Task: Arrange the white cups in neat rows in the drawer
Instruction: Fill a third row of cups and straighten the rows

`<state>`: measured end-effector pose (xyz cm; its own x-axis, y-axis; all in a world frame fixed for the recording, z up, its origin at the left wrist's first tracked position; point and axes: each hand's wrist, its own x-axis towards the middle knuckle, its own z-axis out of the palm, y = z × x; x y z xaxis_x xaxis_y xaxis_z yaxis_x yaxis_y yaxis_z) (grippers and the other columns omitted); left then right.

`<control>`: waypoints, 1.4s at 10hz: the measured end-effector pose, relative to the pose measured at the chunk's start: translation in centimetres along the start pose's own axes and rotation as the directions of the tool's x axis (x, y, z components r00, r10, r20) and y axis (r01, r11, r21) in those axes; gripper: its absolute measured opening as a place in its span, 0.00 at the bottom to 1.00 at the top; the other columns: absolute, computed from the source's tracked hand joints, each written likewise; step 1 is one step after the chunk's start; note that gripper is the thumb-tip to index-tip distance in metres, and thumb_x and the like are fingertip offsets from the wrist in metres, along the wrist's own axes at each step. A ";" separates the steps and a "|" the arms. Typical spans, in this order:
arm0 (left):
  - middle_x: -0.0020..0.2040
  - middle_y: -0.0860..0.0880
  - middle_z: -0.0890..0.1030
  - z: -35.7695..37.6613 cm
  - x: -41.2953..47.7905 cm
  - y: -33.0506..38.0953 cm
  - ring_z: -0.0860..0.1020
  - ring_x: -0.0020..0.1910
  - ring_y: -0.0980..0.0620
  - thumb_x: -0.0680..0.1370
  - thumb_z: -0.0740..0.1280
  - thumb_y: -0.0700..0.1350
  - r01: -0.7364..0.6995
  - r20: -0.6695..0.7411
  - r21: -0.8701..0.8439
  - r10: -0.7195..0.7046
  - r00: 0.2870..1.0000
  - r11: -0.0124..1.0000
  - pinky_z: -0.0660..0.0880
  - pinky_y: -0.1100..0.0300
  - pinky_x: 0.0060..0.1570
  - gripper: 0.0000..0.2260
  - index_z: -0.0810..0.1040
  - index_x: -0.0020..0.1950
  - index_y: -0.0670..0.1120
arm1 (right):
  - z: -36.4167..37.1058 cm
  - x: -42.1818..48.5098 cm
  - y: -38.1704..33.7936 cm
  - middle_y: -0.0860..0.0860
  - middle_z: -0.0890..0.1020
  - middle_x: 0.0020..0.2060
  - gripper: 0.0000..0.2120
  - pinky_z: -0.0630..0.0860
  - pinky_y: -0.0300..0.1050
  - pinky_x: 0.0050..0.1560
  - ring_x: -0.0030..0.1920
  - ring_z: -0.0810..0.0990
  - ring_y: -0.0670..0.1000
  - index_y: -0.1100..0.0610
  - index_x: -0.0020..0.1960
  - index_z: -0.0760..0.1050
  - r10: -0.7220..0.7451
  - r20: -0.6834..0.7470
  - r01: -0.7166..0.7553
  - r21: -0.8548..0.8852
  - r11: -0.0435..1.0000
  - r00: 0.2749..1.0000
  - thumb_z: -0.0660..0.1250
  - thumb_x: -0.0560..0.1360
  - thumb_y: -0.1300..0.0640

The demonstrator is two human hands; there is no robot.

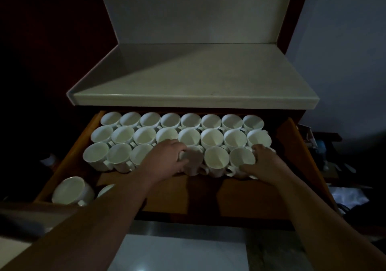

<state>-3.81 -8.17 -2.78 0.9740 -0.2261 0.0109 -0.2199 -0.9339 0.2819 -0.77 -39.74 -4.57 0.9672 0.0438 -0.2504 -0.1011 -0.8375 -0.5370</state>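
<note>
**A:** Head view, what have you got?

**B:** I see the drawer (296, 145) pulled out under the bench (196, 78). White cups (212, 138) fill two full rows at the back, rims touching. A third row is going in along the front of those. My left hand (165, 159) is on a cup (193, 158) near the middle of that row; the fingers (183, 149) curl over its rim and side, pinching it. My right hand (266, 160) is at the right end, fingers wrapped around the far side of an end cup (242, 159), thumb at its near side.

**A:** So which step is this?

**B:** I judge I'm squaring up the third row, pressing its cups against the second row and against each other. The light is poor, so I can't tell whether the cup under my left hand sits flat yet.

**A:** Anything left loose?

**B:** Two cups at the drawer's near left corner: a tilted cup (71, 190) and a second cup (105, 189) just beside it, mostly hidden by my left forearm. The drawer floor in front of the third row is bare.

**A:** Next move?

**B:** It calls for letting go once the row is straight, then reaching to the near left corner for a loose cup and starting a fourth row, handles turned like the rest.
</note>
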 end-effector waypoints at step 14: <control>0.50 0.55 0.84 -5.7 -11.3 -23.0 0.82 0.47 0.54 0.65 0.77 0.67 0.035 0.549 0.147 -0.111 0.828 0.988 0.82 0.53 0.51 0.26 0.82 0.57 0.56 | 17.0 -10.1 -33.5 0.57 0.72 0.74 0.26 0.68 0.48 0.68 0.74 0.70 0.60 0.59 0.78 0.66 0.046 0.545 0.177 -0.351 0.919 0.837 0.68 0.82 0.56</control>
<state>-9.47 17.42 -3.88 0.8018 -0.2357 -0.5491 -0.1912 -0.9718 0.1379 -11.15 -2.87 2.20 0.6783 0.2943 -0.6733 0.1603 -0.9535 -0.2554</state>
